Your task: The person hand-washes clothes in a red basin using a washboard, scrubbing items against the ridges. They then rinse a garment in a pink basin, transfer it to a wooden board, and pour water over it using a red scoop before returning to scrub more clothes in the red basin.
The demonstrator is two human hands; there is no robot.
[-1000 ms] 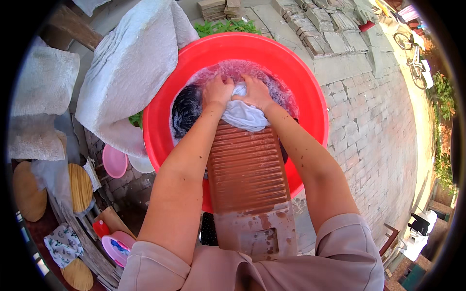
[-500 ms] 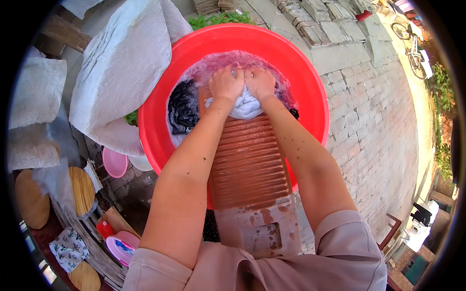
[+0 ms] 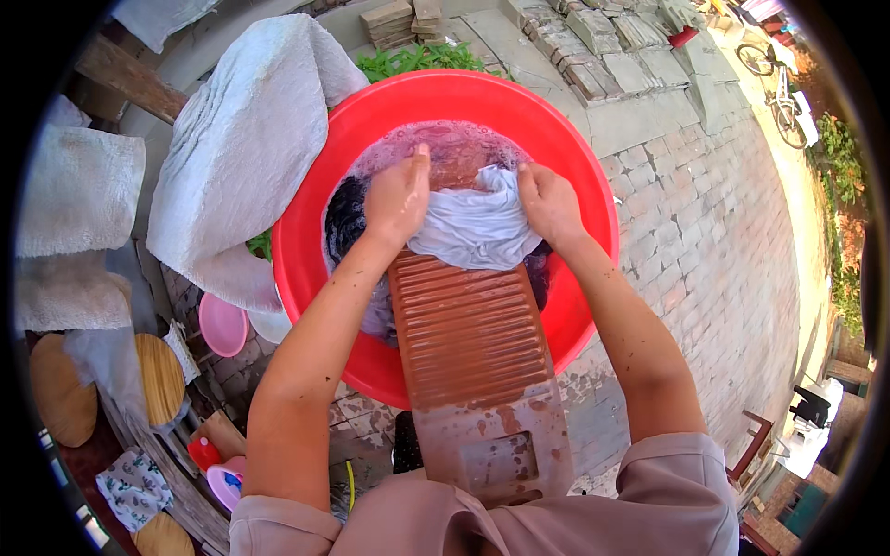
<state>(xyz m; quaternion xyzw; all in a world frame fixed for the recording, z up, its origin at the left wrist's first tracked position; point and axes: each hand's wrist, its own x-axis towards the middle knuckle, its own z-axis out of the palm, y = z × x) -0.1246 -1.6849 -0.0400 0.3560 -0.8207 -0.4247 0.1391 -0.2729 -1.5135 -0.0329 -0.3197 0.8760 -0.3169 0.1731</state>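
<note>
A wet, pale bluish-white garment (image 3: 477,227) lies bunched across the upper ridges of a brown washboard (image 3: 468,324). The washboard leans into a large red basin (image 3: 320,148), its lower end toward my body. My left hand (image 3: 399,197) is closed at the cloth's left end, thumb up. At the right end, my right hand (image 3: 549,201) grips the cloth between thumb and curled fingers. Foamy water (image 3: 454,139) fills the basin bottom, and dark clothes (image 3: 346,218) soak at its left side.
Left of the basin hang thick whitish cloths (image 3: 246,130). A pink bowl (image 3: 223,324) stands on the ground below them. Grey brick paving (image 3: 695,241) stretches to the right, with stacked bricks (image 3: 593,46) and a bicycle (image 3: 786,102) farther off. Green leaves (image 3: 422,61) grow behind the basin.
My hands have moved apart from being pressed together on the bunched cloth. The garment is now spread wider between them. The basin sits slightly lower in view.
</note>
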